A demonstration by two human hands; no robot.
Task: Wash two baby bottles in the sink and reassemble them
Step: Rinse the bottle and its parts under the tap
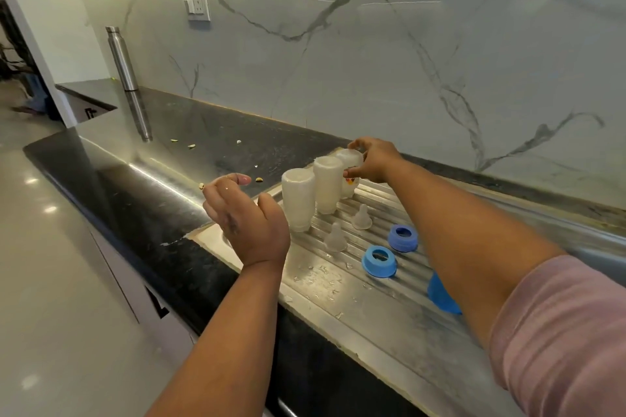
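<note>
Right sleeve: a pink ribbed fabric sleeve covers the right upper arm at the lower right edge of the view.
Right hand: the right hand reaches to the far left corner of the ribbed stainless-steel draining board and grasps the rearmost translucent plastic baby bottle with a printed motif, fingers curled over its upturned base and thumb on its side.
Left hand: the left hand hovers over the left edge of the draining board, fingers loosely curved, holding nothing, just beside the nearest bottle.
Bottles: three stand neck-down in a row along the left edge; the nearest translucent white plastic bottle and the middle translucent white plastic bottle stand close together, free of either hand.
Teats: two clear silicone teats stand tip-up on the ribs, just right of the bottles.
Collars: two blue plastic screw rings lie further right, apart from each other.
Cap: a blue plastic cap lies by the right forearm, partly hidden.
Surroundings: a tall brushed-steel flask stands at the far left corner of the black stone worktop, against the veined marble wall.
</note>
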